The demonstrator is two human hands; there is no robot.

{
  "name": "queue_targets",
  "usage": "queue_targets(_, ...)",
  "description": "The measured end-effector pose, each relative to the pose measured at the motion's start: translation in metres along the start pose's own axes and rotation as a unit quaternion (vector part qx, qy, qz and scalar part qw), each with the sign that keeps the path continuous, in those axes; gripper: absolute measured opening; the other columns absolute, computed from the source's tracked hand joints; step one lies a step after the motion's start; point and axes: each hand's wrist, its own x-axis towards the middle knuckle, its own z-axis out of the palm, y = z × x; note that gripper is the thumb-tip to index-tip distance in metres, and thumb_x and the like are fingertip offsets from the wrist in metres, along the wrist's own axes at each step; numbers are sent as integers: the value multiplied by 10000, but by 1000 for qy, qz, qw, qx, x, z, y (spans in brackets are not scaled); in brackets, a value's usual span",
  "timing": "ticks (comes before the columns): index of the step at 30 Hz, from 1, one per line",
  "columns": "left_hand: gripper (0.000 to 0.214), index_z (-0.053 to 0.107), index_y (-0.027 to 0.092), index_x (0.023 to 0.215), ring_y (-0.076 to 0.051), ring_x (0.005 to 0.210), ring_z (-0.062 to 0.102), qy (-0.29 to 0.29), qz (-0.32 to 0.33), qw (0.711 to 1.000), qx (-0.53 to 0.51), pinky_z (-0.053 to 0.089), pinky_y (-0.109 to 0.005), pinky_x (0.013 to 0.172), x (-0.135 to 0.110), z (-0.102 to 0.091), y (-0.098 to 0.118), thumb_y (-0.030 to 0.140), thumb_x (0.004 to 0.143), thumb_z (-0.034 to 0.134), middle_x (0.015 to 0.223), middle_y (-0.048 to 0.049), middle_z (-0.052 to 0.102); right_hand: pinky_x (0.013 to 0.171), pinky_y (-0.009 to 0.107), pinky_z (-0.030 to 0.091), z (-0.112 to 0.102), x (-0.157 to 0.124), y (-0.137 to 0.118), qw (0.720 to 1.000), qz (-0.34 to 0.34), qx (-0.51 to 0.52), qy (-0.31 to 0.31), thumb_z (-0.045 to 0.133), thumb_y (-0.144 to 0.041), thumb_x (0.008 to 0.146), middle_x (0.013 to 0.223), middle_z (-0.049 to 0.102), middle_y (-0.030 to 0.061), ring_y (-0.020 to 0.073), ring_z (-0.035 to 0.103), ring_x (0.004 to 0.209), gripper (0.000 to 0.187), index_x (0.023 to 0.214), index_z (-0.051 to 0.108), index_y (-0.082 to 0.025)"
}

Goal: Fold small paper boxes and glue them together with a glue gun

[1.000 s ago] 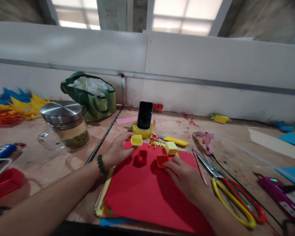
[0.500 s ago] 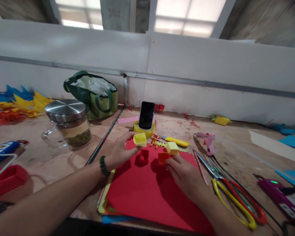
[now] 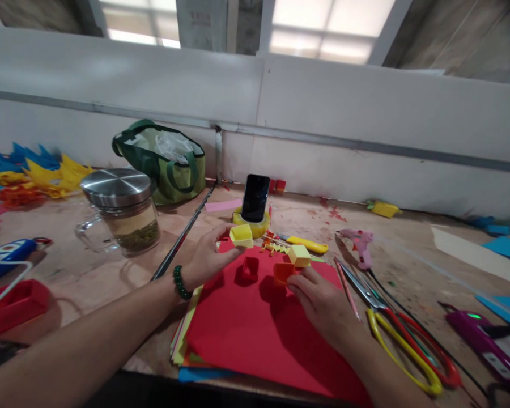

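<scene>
My left hand, with a green bead bracelet at the wrist, pinches a small open yellow paper box and holds it just above the red sheet. With my right hand I grip a small orange paper box at its near side, on the same sheet. Between them a small red paper box stands on the sheet. A closed yellow paper cube sits just beyond my right fingers.
A black phone leans in a yellow tape roll. A lidded glass jar and a green bag stand at the left. A yellow knife, pink glue gun, scissors and a purple tool lie right.
My left hand has lifted the yellow box slightly up and away from the sheet. My right hand stays on the orange box. The view has shifted a little.
</scene>
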Motion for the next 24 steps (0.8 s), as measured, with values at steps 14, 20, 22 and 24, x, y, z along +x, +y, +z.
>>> queue_targets(14,292,586,156,1091,-210,1023,606,-7,119,993,24,463,-336,923,-6,1,0,218,816,664,1083,-94,657,579,192,464,-11,-26,-26,996,-82,8,37,431,-158,956,713,625,23,116,603,638,264,910,683,-226)
queue_targets(20,309,603,157,1088,-206,927,597,-174,169,970,13,476,-321,844,-21,4,22,242,798,671,1003,-93,650,587,224,487,-5,-29,-32,999,-23,29,-20,441,-158,940,767,621,49,148,623,662,240,882,671,-192)
queue_targets(22,314,617,152,1091,-207,903,588,-214,159,963,23,474,-318,815,-24,6,26,253,798,661,982,-95,645,588,232,493,-3,-29,-33,998,-19,51,-29,445,-151,932,785,627,52,156,630,677,228,919,670,-189)
queue_targets(24,339,614,147,1115,-210,904,585,-225,132,965,14,471,-325,821,-24,8,24,267,800,656,987,-97,647,600,238,499,0,-29,-32,997,-11,68,-30,449,-151,929,801,633,53,160,636,695,219,934,664,-192)
